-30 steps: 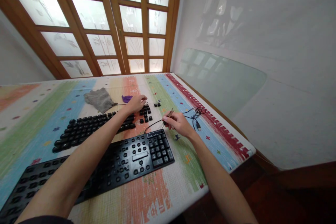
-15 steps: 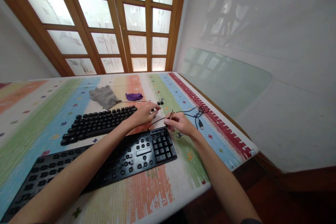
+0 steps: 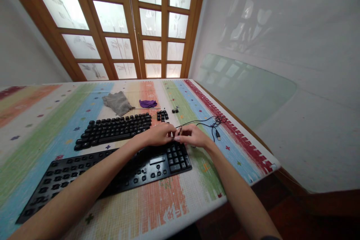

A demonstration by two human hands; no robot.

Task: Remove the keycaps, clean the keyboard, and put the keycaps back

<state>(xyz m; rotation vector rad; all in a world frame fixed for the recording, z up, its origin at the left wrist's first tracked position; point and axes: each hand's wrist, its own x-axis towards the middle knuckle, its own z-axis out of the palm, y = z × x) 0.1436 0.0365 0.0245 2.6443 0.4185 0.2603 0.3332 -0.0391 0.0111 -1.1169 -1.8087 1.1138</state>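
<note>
A black keyboard base lies along the near side of the table, most of its keycaps off and the number pad keys still on it. Over its upper right corner my two hands meet. My left hand is closed in a pinch; what it holds is too small or hidden to name. In my right hand is a thin brownish tool, gripped between thumb and fingers. Behind the base sit rows of loose keycaps, with a smaller group of keycaps to their right.
Farther back are a grey cloth, a purple cloth and two keycaps. On the right lies a coiled cable with its USB plug. A wall borders the table's right side.
My left hand has come back from the small keycap group toward me and met the right hand. The right hand still holds the thin tool. The view has shifted slightly.
</note>
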